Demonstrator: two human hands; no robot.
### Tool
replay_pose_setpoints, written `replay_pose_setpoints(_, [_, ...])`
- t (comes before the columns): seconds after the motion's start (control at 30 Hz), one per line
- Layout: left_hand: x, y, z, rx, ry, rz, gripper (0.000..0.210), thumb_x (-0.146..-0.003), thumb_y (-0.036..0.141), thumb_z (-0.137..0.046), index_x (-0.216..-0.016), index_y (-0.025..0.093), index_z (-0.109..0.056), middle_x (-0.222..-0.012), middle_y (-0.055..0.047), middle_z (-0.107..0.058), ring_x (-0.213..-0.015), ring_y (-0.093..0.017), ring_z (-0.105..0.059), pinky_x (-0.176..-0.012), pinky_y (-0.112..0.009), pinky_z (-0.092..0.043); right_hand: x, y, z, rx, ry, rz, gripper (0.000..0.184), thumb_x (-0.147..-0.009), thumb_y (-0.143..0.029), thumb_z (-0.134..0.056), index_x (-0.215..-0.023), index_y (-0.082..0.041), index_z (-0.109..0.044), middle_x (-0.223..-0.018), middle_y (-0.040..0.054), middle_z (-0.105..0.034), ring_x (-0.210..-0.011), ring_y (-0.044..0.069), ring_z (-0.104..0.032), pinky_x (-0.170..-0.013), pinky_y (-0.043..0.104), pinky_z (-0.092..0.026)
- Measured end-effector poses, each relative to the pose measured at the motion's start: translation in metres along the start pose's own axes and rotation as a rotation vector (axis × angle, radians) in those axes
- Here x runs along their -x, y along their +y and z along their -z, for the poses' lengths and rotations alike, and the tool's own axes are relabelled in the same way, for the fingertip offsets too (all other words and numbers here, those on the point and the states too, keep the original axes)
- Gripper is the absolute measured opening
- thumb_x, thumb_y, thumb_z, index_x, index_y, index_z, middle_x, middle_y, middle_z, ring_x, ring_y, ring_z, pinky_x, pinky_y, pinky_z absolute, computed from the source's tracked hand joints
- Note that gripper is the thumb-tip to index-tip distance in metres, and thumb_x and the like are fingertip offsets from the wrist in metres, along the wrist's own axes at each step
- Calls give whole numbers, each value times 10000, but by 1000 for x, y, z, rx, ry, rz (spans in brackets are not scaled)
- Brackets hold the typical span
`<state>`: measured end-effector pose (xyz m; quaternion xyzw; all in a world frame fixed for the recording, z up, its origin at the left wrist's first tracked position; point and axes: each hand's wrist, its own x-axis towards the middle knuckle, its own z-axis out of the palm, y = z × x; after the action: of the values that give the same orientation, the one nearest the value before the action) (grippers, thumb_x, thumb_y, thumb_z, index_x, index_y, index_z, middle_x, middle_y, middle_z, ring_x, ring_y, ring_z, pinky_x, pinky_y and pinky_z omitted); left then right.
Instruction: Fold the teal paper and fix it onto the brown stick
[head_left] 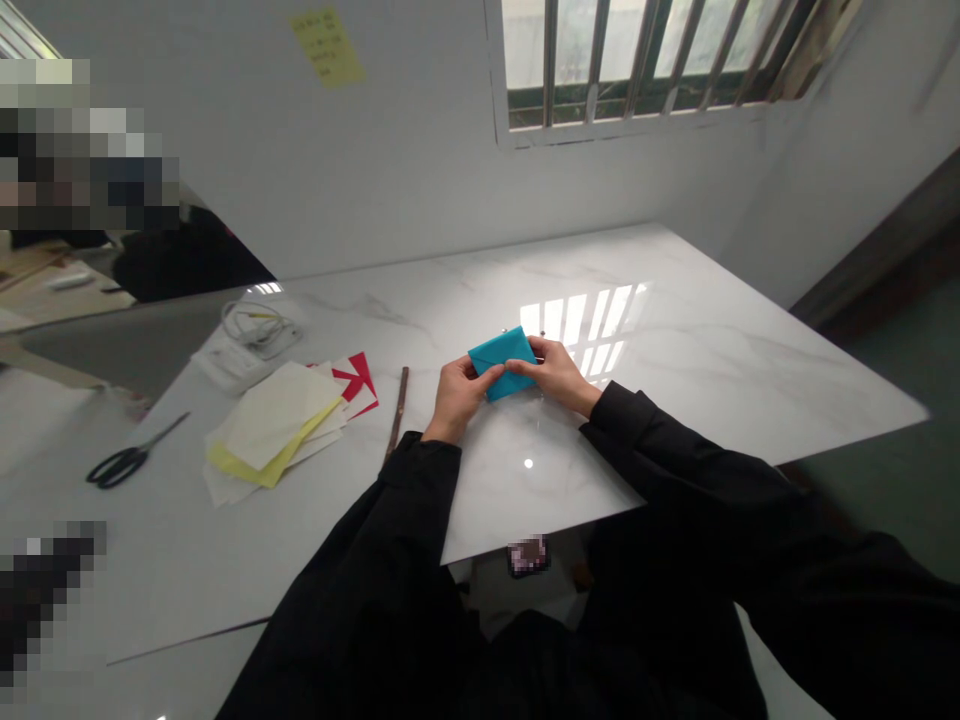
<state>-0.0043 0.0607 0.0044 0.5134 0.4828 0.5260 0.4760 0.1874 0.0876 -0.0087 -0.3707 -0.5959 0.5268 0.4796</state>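
A folded piece of blue paper (501,350), shaped like a small envelope with a diagonal flap line, is held up over the white marbled table (720,340). My left hand (459,395) grips its left side, thumb on the front and fingers behind. On the right side my right hand (556,372) pinches it the same way, its thumb pressing near the middle of the lower part. Both thumbs lie close together on the paper's face. The fingers behind the sheet are mostly hidden.
Left of my hands lie a thin brown stick (399,410), a pile of white and yellow paper (274,415), red paper pieces (360,385) and black-handled scissors (124,465). A white cable (259,325) is coiled behind the pile. A yellow note (326,47) hangs on the wall.
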Motion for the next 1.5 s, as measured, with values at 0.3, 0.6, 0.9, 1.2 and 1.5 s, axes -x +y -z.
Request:
replay_pose_setpoints(0.3, [-1, 0, 0, -8, 4, -4, 638, -587, 571, -1026, -987, 114, -832, -989, -119, -843, -887, -266, -755, -849, -390, -631, 0, 2, 1, 1, 1, -2, 532, -762, -589, -911, -1066, -178, -766, -976, 68, -787, -885, 235, -716, -804, 382, -608])
replay_pose_setpoints(0.6, [-2, -1, -1, -10, -2, -3, 639, -588, 584, -1029, -975, 113, -836, -981, -124, -843, -874, -258, -754, -850, -383, -617, -1, 1, 1, -28, -5, 0, 550, -739, -599, -920, -1061, -183, -758, -1020, 76, -799, -939, 249, -729, -864, 404, -616])
replay_pose_setpoints(0.9, [-1, 1, -1, -23, 3, 4, 658, -557, 607, -1033, -949, 117, -837, -955, -112, -840, -863, -264, -753, -838, -385, -617, 1, 0, 1, -25, -14, -6, 528, -757, -582, -911, -1064, -181, -756, -1033, 83, -795, -960, 259, -732, -876, 416, -616])
replay_pose_setpoints(1.2, [-1, 0, 0, -16, 0, 7, 621, -566, 584, -1040, -939, 134, -832, -954, -114, -843, -839, -245, -752, -824, -378, -624, 0, -1, 0, -37, -19, -4, 535, -740, -580, -919, -1059, -185, -751, -1002, 73, -795, -914, 237, -723, -835, 391, -620])
replay_pose_setpoints(1.5, [-1, -1, 1, -15, -6, 2, 610, -581, 572, -1038, -954, 134, -835, -998, -135, -844, -891, -271, -770, -839, -394, -634, 1, -1, -1, -27, -3, -6, 474, -757, -525, -904, -1061, -189, -765, -1025, 83, -805, -924, 248, -729, -849, 417, -627])
